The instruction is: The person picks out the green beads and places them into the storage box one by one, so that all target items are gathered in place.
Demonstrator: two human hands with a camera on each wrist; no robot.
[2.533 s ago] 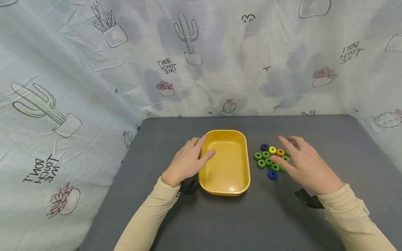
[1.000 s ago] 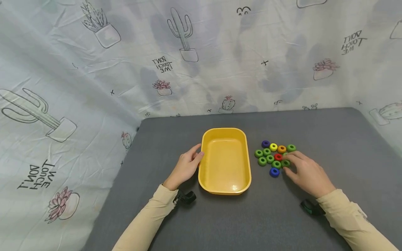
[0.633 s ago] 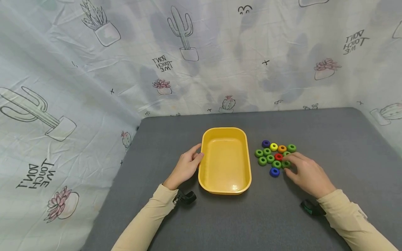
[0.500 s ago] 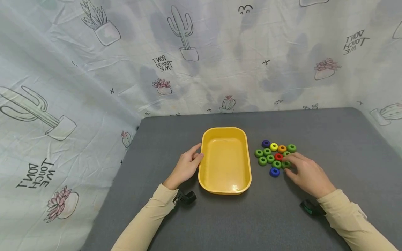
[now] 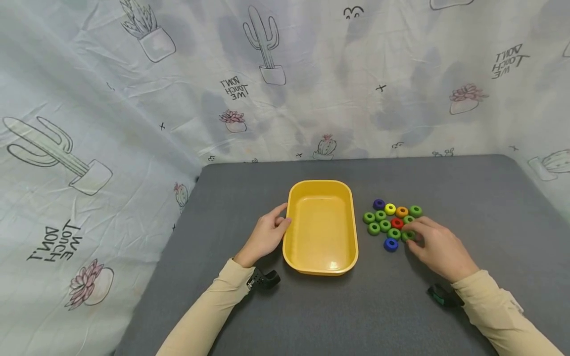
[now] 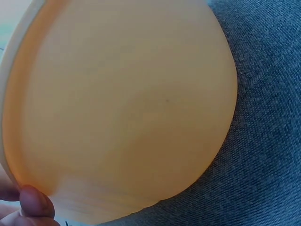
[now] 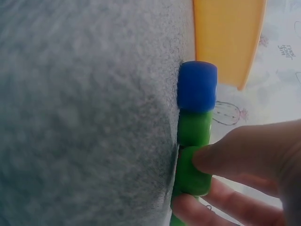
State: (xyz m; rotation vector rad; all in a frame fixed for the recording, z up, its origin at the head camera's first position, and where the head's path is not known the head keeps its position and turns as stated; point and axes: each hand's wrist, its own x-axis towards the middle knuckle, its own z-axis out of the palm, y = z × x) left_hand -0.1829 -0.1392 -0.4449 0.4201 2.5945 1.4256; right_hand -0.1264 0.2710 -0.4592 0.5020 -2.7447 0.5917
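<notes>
My right hand (image 5: 438,247) pinches a green ring (image 7: 188,178) between thumb and fingers, on the cluster's right side; whether the ring sits on the surface (image 5: 320,316) or slightly above it, I can't tell. Just to its left I see another green ring (image 7: 194,128), then the blue ring (image 5: 390,248). Farther left, beyond a gap, lies the yellow tray (image 5: 319,232), long axis running away from me. My left hand (image 5: 263,235), nearer the tray, grips its left rim.
</notes>
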